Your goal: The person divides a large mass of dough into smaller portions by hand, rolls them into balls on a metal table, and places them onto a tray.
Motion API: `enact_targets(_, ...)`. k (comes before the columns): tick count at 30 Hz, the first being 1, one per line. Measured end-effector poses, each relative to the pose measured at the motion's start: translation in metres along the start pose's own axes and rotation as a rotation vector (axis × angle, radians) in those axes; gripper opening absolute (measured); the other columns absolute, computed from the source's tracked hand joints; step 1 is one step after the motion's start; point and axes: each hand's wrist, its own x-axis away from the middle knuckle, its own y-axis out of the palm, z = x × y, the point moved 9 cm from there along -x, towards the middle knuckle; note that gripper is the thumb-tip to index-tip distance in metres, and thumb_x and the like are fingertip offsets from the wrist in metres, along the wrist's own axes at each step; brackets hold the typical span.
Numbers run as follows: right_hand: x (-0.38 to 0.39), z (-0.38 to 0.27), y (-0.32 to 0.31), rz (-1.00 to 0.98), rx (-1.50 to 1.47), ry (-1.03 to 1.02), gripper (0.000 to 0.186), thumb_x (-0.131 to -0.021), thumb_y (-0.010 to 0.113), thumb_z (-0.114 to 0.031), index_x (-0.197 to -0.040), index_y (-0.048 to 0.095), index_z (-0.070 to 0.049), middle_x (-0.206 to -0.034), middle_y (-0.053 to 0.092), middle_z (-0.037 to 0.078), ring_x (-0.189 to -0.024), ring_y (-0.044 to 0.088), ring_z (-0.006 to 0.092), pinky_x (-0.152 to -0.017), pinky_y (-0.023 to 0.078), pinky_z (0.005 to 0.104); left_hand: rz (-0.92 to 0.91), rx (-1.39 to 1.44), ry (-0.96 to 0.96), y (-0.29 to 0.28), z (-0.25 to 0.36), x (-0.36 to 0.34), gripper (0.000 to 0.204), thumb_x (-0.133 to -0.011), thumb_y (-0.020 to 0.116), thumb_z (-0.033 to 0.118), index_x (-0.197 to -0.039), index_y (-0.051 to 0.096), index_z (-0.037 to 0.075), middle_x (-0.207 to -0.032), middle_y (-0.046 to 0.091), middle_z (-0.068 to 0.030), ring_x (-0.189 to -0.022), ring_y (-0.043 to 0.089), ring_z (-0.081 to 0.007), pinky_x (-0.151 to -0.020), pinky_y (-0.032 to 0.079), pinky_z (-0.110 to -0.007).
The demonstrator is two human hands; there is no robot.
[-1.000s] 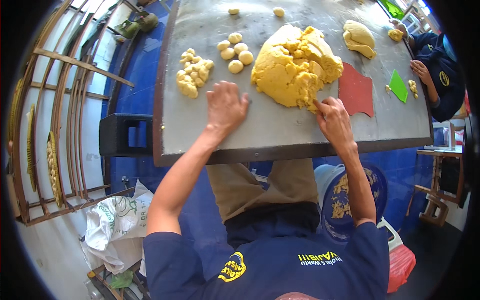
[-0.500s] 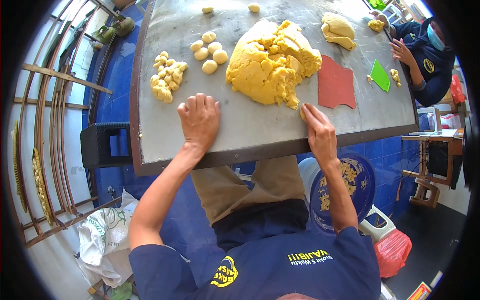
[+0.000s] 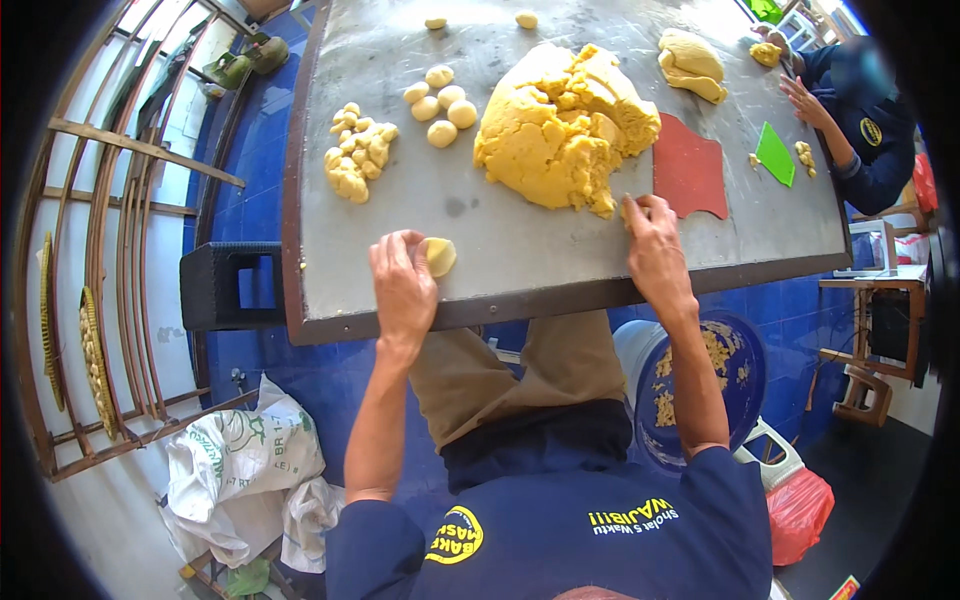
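Note:
At the table's near edge, my left hand (image 3: 405,290) has its fingers bent and pinches the left side of a small flattened dough disc (image 3: 440,257). My right hand (image 3: 657,245) is closed at the lower right of a big yellow dough mound (image 3: 560,130), its fingertips on a small bit of yellow dough mostly hidden by the fingers. Several pale round dough balls (image 3: 441,133) sit left of the mound. Farther left lies a heap of small dough lumps (image 3: 358,155).
A red flat scraper (image 3: 690,165) and a green one (image 3: 775,155) lie to the right. Beyond is a smooth dough lump (image 3: 692,65). A co-worker (image 3: 860,120) handles dough at the table's right side. Below the edge stands a blue tub (image 3: 745,400) with crumbly dough.
My left hand has lifted off the table from its fist, uncovering the flattened dough disc at its fingers. My right hand has moved slightly, its fingers now bent more against the mound's edge.

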Motion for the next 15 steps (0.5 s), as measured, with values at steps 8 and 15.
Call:
enact_targets(8, 0.015, -0.095, 0.013, 0.139, -0.597, -0.056, 0.036, -0.088, 0.066, 0.001, -0.125, 0.066, 0.000, -0.113, 0.065, 0.022, -0.103, 0.065, 0.0368, -0.089, 0.053, 0.0422, -0.108, 0.849, -0.239, 0.057, 0.046, 0.016, 0.025, -0.104, 0.057, 0.014, -0.114, 0.067, -0.006, -0.101, 0.072, -0.0082, -0.089, 0.067, -0.0119, -0.081, 0.057, -0.028)
enact_targets(15, 0.009, -0.101, -0.001, 0.154, -0.559, -0.216, 0.028, -0.086, 0.070, -0.001, -0.114, 0.073, -0.001, -0.111, 0.071, 0.017, -0.098, 0.068, 0.0348, -0.085, 0.056, 0.0390, -0.524, 0.737, -0.364, 0.088, 0.057, 0.004, 0.014, -0.097, 0.061, 0.007, -0.103, 0.067, -0.003, -0.085, 0.074, -0.0134, -0.083, 0.074, -0.0223, -0.068, 0.058, -0.034)
